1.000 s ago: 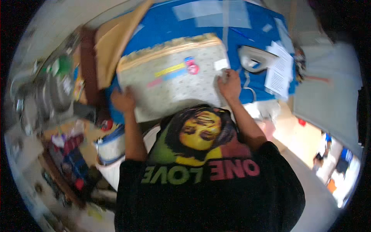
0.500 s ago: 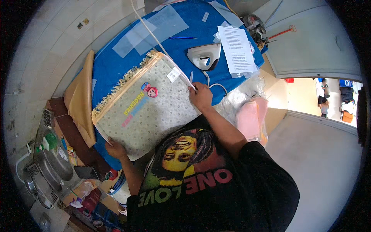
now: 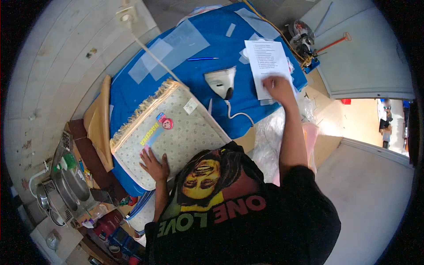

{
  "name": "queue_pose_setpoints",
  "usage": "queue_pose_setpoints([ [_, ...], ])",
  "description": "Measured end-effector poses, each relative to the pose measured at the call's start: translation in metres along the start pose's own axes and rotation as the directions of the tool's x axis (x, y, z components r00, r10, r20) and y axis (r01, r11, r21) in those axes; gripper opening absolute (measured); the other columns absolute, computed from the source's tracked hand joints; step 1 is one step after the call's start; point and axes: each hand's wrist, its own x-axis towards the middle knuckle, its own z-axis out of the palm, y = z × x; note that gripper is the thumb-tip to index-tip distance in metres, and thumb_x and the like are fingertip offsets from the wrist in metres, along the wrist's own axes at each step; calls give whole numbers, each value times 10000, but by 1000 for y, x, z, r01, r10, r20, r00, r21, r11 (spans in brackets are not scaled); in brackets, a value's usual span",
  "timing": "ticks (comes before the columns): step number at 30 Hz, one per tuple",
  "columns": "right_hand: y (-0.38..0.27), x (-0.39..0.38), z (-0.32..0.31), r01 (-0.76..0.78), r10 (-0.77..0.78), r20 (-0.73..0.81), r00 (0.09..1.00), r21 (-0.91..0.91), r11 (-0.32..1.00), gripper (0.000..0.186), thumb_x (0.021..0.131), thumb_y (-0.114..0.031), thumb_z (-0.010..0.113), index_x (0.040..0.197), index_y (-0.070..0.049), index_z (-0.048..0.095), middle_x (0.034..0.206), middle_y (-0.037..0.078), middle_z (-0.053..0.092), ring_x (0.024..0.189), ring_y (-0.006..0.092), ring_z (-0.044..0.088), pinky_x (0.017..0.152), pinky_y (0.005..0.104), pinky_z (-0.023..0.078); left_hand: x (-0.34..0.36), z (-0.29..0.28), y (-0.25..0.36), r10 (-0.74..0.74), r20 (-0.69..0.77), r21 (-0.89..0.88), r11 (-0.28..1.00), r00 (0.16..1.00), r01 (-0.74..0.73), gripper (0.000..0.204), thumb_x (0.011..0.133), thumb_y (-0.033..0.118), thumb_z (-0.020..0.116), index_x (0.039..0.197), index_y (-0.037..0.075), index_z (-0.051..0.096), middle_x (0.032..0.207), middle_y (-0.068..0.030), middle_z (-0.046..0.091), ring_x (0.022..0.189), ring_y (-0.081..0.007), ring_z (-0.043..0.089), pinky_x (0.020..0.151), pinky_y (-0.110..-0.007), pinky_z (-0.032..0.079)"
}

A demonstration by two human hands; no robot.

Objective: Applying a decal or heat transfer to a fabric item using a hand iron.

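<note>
A pale fringed mat (image 3: 194,128) with a small repeated pattern lies on the blue-covered table (image 3: 240,117). A colourful cartoon figure and lettering (image 3: 162,123) are on its face, and a small white label (image 3: 190,106) sits near its far right corner. My left hand (image 3: 155,166) rests flat on the mat by the lettering, fingers spread. Over the lower part of a printed white sheet (image 3: 267,57) is my right hand (image 3: 280,90); its fingers are blurred, and whether they grip anything is unclear. Between mat and sheet stands a white iron (image 3: 221,83) with a cord.
A blue pen (image 3: 203,58) and translucent sheets (image 3: 187,39) lie at the table's far side. Brown paper (image 3: 98,126) stands along its left edge, near a metal sink (image 3: 73,185). Clear plastic wrapping (image 3: 269,139) is at the right. A cable runs from a wall socket (image 3: 127,17).
My right hand has left the mat's right edge and moved right to the printed sheet. My left hand has shifted from the mat's near left edge onto its face. The view has turned slightly.
</note>
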Motion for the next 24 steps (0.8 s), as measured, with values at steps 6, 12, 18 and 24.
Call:
queue_pose_setpoints([
  [6, -21, 189, 88, 462, -461, -47, 886, 154, 873, 306, 928, -325, 693, 1170, -154, 773, 1169, 145, 749, 1135, 351, 694, 993, 476, 536, -8, -4, 21, 69, -140, 171, 984, 988, -44, 772, 963, 466, 669, 1577, 71, 418, 1597, -299, 355, 1496, -481, 299, 1203, -659, 187],
  [12, -65, 231, 126, 560, -493, 300, 816, -202, 804, 296, 903, -213, 667, 1162, -98, 750, 1216, 191, 725, 1135, 378, 697, 981, 506, 557, -13, -1, 30, -6, -178, 102, 995, 984, 24, 670, 950, 412, 698, 1481, 42, 525, 1335, -242, 556, 1253, -431, 516, 1084, -546, 382],
  [18, -65, 218, 102, 567, -474, 363, 802, -213, 796, 335, 837, -175, 704, 1154, -75, 744, 1224, 216, 714, 1145, 372, 695, 947, 520, 575, -17, -2, 30, 4, -164, 124, 992, 987, 17, 649, 967, 380, 681, 1470, 4, 520, 1346, -276, 552, 1260, -454, 520, 1077, -537, 401],
  [24, -52, 246, 109, 684, -603, 354, 715, -175, 708, 278, 850, -228, 686, 1083, -88, 742, 1056, 166, 746, 973, 392, 728, 833, 513, 592, -6, -8, 42, 17, -89, 140, 990, 996, -4, 635, 977, 347, 663, 1464, -30, 510, 1337, -305, 547, 1251, -477, 523, 1072, -550, 410],
])
